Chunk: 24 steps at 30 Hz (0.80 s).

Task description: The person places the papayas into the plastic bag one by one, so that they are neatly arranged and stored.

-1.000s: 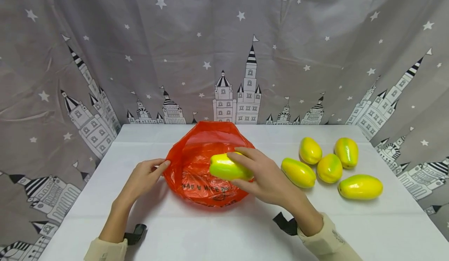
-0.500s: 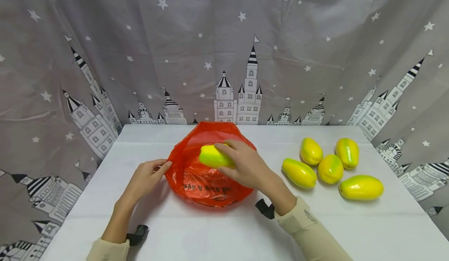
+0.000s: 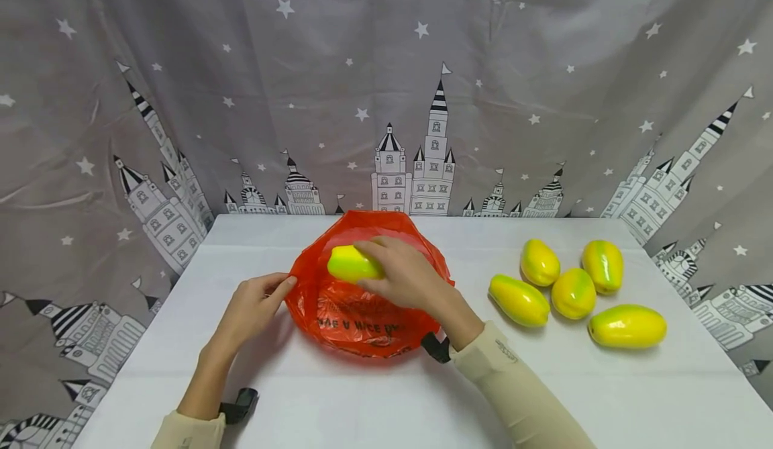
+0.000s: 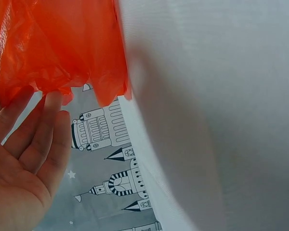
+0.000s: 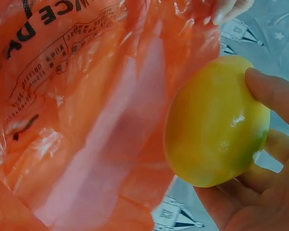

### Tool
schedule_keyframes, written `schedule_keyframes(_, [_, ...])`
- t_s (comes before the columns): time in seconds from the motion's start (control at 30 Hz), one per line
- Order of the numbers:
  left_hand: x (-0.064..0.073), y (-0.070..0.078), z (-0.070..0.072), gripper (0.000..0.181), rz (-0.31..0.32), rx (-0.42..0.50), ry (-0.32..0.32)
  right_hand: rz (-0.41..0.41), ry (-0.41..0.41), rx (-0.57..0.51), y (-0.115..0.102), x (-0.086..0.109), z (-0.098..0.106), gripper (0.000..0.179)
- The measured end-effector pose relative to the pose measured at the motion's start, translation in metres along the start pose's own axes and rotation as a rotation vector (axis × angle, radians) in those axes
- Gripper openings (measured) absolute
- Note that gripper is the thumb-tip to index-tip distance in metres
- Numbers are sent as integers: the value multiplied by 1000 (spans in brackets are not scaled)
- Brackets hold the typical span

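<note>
A red plastic bag (image 3: pixel 304 268) with dark lettering stands open in the middle of the table. At its left rim, my left hand (image 3: pixel 253 305) pinches the plastic between thumb and fingers; the left wrist view shows the fingers (image 4: pixel 50 118) at the bag's edge (image 4: pixel 62 43). My right hand (image 3: pixel 404 274) holds a glossy yellow-green papaya (image 3: pixel 350 264) over the bag's mouth. Seen from the right wrist, thumb and fingers grip one end of the papaya (image 5: pixel 216 122), and the bag lies beside and beneath it. The bag's bottom is partly hidden by the right hand.
Several more papayas, one of them nearest the right edge (image 3: pixel 628 326), lie loose on the white tablecloth (image 3: pixel 338 409) to the right. Behind the table hangs a grey curtain (image 3: pixel 314 66) printed with castles and stars. Each wrist carries a black strap.
My right hand has carried the papaya leftward and slightly back over the bag's mouth. My left hand keeps its pinch on the rim. The view has shifted slightly.
</note>
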<state>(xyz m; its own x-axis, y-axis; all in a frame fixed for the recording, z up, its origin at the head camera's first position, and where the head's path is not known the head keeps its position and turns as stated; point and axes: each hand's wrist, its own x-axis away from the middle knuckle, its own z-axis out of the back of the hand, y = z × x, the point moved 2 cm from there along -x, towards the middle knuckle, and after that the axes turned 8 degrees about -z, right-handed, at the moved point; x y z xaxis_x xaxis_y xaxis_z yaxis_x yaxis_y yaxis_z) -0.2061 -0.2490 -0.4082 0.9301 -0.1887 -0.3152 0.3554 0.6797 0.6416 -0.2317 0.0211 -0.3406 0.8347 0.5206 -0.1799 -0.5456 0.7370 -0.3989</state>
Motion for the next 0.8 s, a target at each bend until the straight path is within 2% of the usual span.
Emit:
schedule_keyframes(0.33, [1, 0, -1, 39, 21, -3, -8, -48, -50, -38, 10, -20, -14, 60])
schedule_keyframes(0.8, [1, 1, -4, 38, 13, 11, -1, -97, -129, -185, 20, -37, -26, 56])
